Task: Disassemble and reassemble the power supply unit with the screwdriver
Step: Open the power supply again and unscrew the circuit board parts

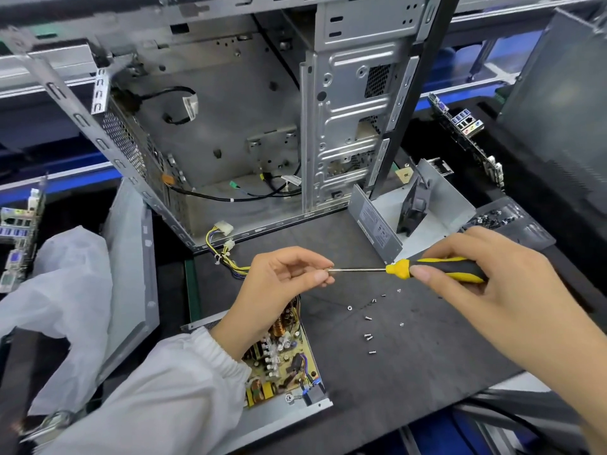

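Power supply unit (282, 366): lay opened on the dark mat (410, 382), circuit board exposed, under the left wrist.
Left hand (279, 284): fingertips pinched the screwdriver's metal tip.
Screws (368, 336): lay scattered loose on the mat.
Screwdriver (427, 270): was held level above the mat.
Right hand (486, 284): gripped its black-and-yellow handle.

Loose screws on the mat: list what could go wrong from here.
1. The loose screws lie scattered and unboxed on the black mat, close under the right hand; a sweep could scatter them.
2. The left hand pinches the screwdriver tip; a small screew there may drop.
3. The open circuit board lies under the left sleeve, which could snag components.
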Demonstrator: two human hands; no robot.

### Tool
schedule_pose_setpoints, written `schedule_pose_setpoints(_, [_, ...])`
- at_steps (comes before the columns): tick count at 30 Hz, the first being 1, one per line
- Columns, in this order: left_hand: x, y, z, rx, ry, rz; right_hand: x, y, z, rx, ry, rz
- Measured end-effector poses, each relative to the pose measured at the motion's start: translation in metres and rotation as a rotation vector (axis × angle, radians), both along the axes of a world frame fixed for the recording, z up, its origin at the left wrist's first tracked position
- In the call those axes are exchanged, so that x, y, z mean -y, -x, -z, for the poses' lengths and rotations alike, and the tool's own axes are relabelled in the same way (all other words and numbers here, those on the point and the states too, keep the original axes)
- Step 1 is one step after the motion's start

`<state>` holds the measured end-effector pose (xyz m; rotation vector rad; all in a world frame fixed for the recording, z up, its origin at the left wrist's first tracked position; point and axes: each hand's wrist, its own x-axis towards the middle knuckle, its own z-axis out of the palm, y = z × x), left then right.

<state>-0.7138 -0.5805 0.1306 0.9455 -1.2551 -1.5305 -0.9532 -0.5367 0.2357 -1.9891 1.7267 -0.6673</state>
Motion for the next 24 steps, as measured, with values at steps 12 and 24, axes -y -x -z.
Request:
schedule_pose_setpoints(12, [0.0061,-0.0051,0.0019,-0.011,0.003,0.022,0.0006,0.0008,-0.0021,0.003,-0.015,0.010])
schedule_pose_setpoints(24, [0.0020,-0.0052,-0.0043,0.139,0.187,0.017,0.0014,-0.0011,-0.0058,-0.004,-0.054,-0.019])
